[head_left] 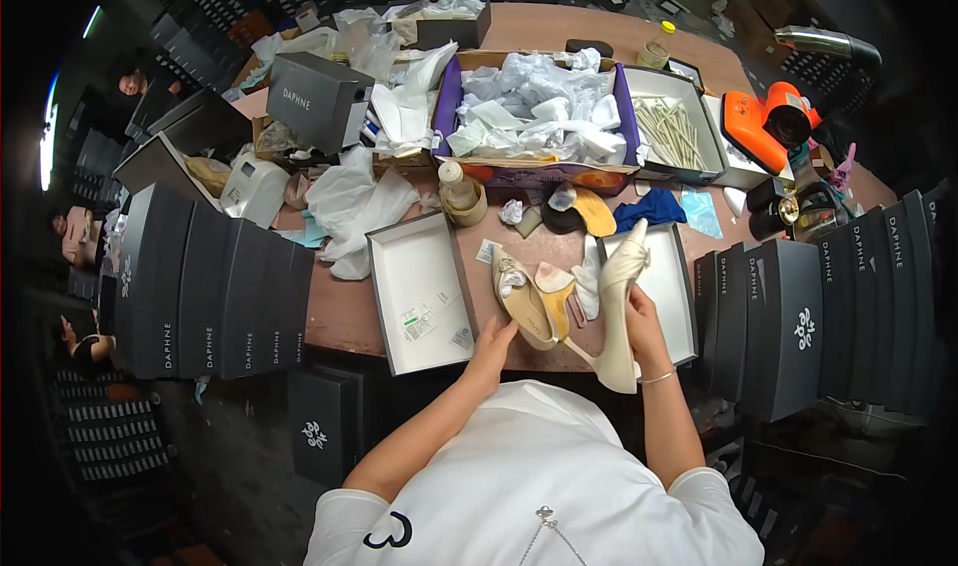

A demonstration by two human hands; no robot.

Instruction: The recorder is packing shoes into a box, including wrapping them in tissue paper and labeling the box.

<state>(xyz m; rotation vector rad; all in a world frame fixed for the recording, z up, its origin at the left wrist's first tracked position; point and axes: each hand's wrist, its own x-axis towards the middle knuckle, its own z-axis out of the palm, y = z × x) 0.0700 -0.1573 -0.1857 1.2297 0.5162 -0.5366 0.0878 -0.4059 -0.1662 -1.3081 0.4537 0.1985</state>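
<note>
**Shoe packing bench, two cream heels in hand**

So here's the bench from above. The person's right hand is wrapped around a cream pointed-toe high-heeled shoe, gripping it at the middle with the toe pointing up and away and the thin heel hanging down toward the table edge. It sits just over the left rim of an open white shoebox tray, on the right of the work spot.

The left hand is at the heel end of the second cream shoe with a yellow-tan insole, which lies flat on the reddish-brown tabletop. Fingers are touching the back of it, but I can't tell if it's a proper grip or just resting there. There's a wad of white tissue stuffed in its toe.

Just left of that shoe is another open white cardboard box lid with paper tags inside. Further back, a purple-sided carton full of crumpled white tissue paper, and to its right a white box of pale sticks. Near those, an orange handheld machine.

Stacks of dark grey shoeboxes stand on both sides: one row on the left, another on the right. A loose black and tan insole and a blue cloth lie between the carton and the shoes.
</note>
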